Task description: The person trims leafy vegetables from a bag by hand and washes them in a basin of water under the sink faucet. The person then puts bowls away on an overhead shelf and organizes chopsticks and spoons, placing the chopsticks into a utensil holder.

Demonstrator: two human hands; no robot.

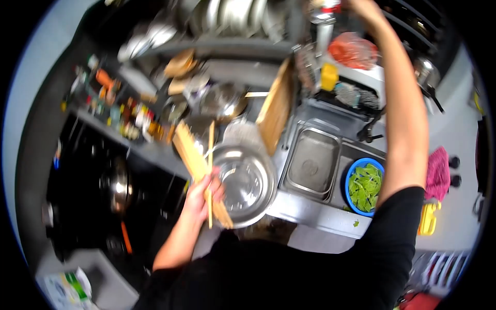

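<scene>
My left hand (202, 195) is closed round a flat wooden board (189, 151) and a thin wooden stick (211, 139), both held over the left side of a large steel bowl (243, 181). My right arm stretches up to the top of the view, where my right hand (361, 7) is blurred and partly cut off by the edge. Beside it are a silver-coloured object (323, 31) with a red part and an orange-red plastic bag (353, 50). What the right fingers hold, if anything, cannot be made out.
A metal basin (312, 163) sits in the sink, beside a blue bowl (349, 192) of green leaves. A cutting board (276, 106) leans behind the steel bowl. Bottles (139, 119) and a black stove (82, 181) are at left; plates (235, 15) stand on a rack above.
</scene>
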